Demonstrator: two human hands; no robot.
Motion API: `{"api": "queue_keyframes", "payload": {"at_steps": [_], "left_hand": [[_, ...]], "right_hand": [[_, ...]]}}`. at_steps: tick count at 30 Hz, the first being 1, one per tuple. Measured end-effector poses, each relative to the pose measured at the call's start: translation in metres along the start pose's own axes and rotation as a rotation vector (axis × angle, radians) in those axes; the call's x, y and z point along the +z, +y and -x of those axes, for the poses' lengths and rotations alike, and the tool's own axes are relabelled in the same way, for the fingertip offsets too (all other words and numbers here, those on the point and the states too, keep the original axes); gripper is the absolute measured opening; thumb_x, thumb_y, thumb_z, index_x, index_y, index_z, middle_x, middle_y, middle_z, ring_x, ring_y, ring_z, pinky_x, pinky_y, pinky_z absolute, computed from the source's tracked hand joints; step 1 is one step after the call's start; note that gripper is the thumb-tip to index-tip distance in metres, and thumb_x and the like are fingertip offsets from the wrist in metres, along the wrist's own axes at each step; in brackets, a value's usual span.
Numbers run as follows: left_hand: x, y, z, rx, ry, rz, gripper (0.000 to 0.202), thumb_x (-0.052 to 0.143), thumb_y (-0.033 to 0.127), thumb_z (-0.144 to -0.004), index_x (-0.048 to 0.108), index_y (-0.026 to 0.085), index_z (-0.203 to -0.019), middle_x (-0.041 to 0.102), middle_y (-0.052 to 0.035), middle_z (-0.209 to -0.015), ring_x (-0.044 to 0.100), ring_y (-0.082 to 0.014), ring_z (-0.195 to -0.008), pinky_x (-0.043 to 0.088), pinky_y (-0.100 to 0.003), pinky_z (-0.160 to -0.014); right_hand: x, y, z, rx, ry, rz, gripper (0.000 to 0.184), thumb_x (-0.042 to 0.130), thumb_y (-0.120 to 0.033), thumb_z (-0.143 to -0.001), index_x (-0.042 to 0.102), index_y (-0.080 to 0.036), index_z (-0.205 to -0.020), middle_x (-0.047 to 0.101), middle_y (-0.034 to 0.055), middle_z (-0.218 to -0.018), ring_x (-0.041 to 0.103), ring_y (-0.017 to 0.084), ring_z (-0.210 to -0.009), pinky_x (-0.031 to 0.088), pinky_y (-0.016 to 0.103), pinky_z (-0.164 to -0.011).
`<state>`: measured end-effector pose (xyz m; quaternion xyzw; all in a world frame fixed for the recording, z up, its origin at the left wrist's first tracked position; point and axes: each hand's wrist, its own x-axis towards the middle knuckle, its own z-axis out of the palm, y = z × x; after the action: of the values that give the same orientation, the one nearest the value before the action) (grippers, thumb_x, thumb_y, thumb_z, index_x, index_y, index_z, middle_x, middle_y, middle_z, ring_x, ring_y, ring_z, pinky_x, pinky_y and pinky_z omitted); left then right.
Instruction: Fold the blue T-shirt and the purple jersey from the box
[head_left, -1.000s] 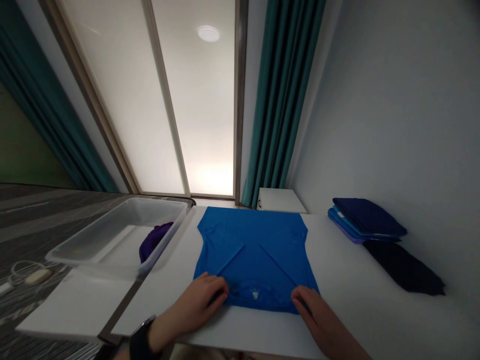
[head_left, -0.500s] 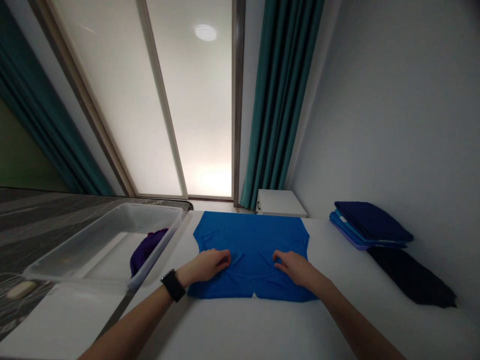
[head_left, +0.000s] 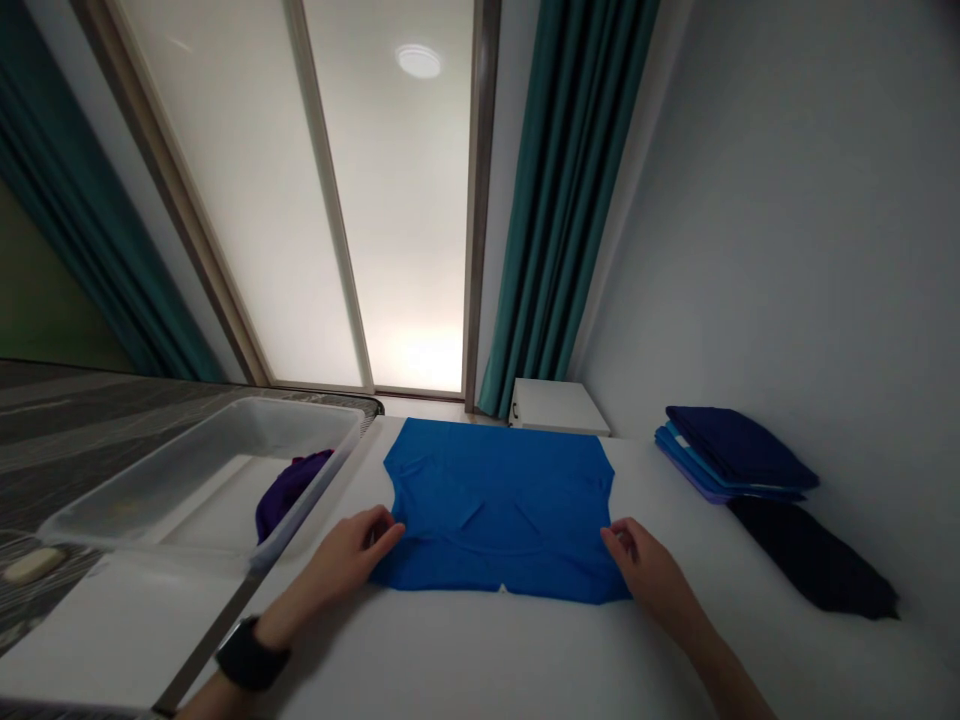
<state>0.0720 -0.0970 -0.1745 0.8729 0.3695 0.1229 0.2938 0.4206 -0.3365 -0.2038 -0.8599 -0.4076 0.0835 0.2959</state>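
A bright blue shirt (head_left: 499,500) lies partly folded on the white table (head_left: 540,660), its near part turned over itself. My left hand (head_left: 349,555) rests at the shirt's left edge, fingers bent and pinching the cloth there. A dark watch sits on that wrist. My right hand (head_left: 649,570) is at the shirt's right edge, its fingers curled onto the fabric.
A clear plastic bin (head_left: 202,480) with a purple garment (head_left: 289,485) stands at the left. Folded blue and navy clothes (head_left: 731,455) are stacked at the right, a dark garment (head_left: 814,555) beside them. A small white cabinet (head_left: 559,410) and teal curtains (head_left: 570,200) are behind the table.
Both hands went from the shirt's near edge to its middle, folding it away from me, then spread apart to its left and right edges.
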Motion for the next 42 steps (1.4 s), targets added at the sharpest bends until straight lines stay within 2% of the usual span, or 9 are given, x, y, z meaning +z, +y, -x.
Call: {"api": "queue_keyframes", "payload": {"at_steps": [3, 7, 13, 24, 33, 36, 38, 40, 42], "left_hand": [[0.009, -0.009, 0.017, -0.019, 0.041, -0.004, 0.044, 0.042, 0.059, -0.088, 0.057, 0.020, -0.074, 0.060, -0.0023, -0.072, 0.053, -0.0191, -0.065, 0.037, -0.030, -0.061], [0.016, -0.010, 0.029, 0.007, 0.042, -0.030, 0.040, 0.045, 0.054, -0.087, 0.055, 0.020, -0.069, 0.059, -0.0029, -0.078, 0.053, -0.0187, -0.069, 0.039, -0.030, -0.066], [0.023, -0.016, 0.033, 0.007, 0.038, -0.139, 0.040, 0.038, 0.046, -0.092, 0.059, 0.020, -0.071, 0.060, -0.0032, -0.083, 0.057, -0.0202, -0.077, 0.038, -0.035, -0.077], [0.022, -0.024, 0.051, -0.019, 0.080, -0.332, 0.041, 0.036, 0.041, -0.097, 0.066, 0.023, -0.075, 0.063, -0.0043, -0.085, 0.059, -0.0242, -0.089, 0.035, -0.038, -0.079], [0.028, -0.022, 0.070, 0.021, 0.105, -0.355, 0.040, 0.039, 0.040, -0.096, 0.066, 0.023, -0.072, 0.064, -0.0036, -0.083, 0.060, -0.0237, -0.087, 0.036, -0.038, -0.079], [0.028, -0.023, 0.072, 0.051, 0.187, -0.408, 0.037, 0.041, 0.042, -0.096, 0.062, 0.022, -0.072, 0.064, -0.0035, -0.080, 0.060, -0.0234, -0.081, 0.039, -0.038, -0.075], [0.028, -0.020, 0.074, 0.112, 0.284, -0.446, 0.033, 0.042, 0.042, -0.095, 0.063, 0.021, -0.080, 0.066, -0.0053, -0.084, 0.061, -0.0240, -0.082, 0.041, -0.038, -0.074], [0.031, -0.013, 0.073, 0.216, 0.373, -0.477, 0.031, 0.041, 0.040, -0.096, 0.064, 0.020, -0.101, 0.068, -0.0083, -0.100, 0.061, -0.0256, -0.093, 0.044, -0.039, -0.080], [0.038, 0.001, 0.067, 0.327, 0.392, -0.512, 0.036, 0.041, 0.038, -0.097, 0.057, 0.021, -0.125, 0.064, -0.0100, -0.120, 0.058, -0.0266, -0.111, 0.043, -0.041, -0.093]], "right_hand": [[0.006, 0.014, 0.019, 0.024, 0.024, -0.088, 0.044, 0.041, -0.063, -0.082, 0.057, -0.023, -0.075, 0.063, 0.0051, -0.073, 0.060, 0.021, -0.068, 0.046, 0.034, -0.065], [0.012, 0.026, 0.035, -0.047, 0.077, -0.075, 0.043, 0.046, -0.064, -0.079, 0.056, -0.024, -0.067, 0.058, 0.0046, -0.069, 0.055, 0.021, -0.064, 0.044, 0.035, -0.065], [0.016, 0.038, 0.040, -0.122, 0.083, -0.036, 0.049, 0.037, -0.063, -0.086, 0.051, -0.025, -0.058, 0.056, 0.0053, -0.067, 0.054, 0.021, -0.065, 0.044, 0.035, -0.067], [0.019, 0.049, 0.065, -0.176, 0.043, 0.150, 0.052, 0.032, -0.059, -0.090, 0.053, -0.024, -0.059, 0.060, 0.0072, -0.069, 0.056, 0.022, -0.068, 0.042, 0.035, -0.066], [0.019, 0.059, 0.085, -0.196, 0.117, 0.305, 0.047, 0.036, -0.058, -0.089, 0.053, -0.024, -0.061, 0.059, 0.0047, -0.066, 0.058, 0.021, -0.063, 0.043, 0.035, -0.062], [0.016, 0.059, 0.086, -0.225, 0.165, 0.342, 0.046, 0.037, -0.060, -0.090, 0.059, -0.024, -0.072, 0.063, 0.0050, -0.072, 0.061, 0.022, -0.068, 0.045, 0.035, -0.063], [0.015, 0.052, 0.087, -0.305, 0.248, 0.352, 0.048, 0.037, -0.061, -0.092, 0.064, -0.023, -0.091, 0.068, 0.0079, -0.087, 0.064, 0.024, -0.081, 0.049, 0.038, -0.071], [0.017, 0.038, 0.088, -0.416, 0.312, 0.354, 0.051, 0.036, -0.059, -0.094, 0.062, -0.021, -0.114, 0.068, 0.0111, -0.107, 0.063, 0.026, -0.099, 0.049, 0.041, -0.085], [0.023, 0.016, 0.085, -0.494, 0.274, 0.357, 0.052, 0.035, -0.055, -0.097, 0.056, -0.021, -0.129, 0.064, 0.0114, -0.124, 0.059, 0.026, -0.113, 0.045, 0.042, -0.096]]}}
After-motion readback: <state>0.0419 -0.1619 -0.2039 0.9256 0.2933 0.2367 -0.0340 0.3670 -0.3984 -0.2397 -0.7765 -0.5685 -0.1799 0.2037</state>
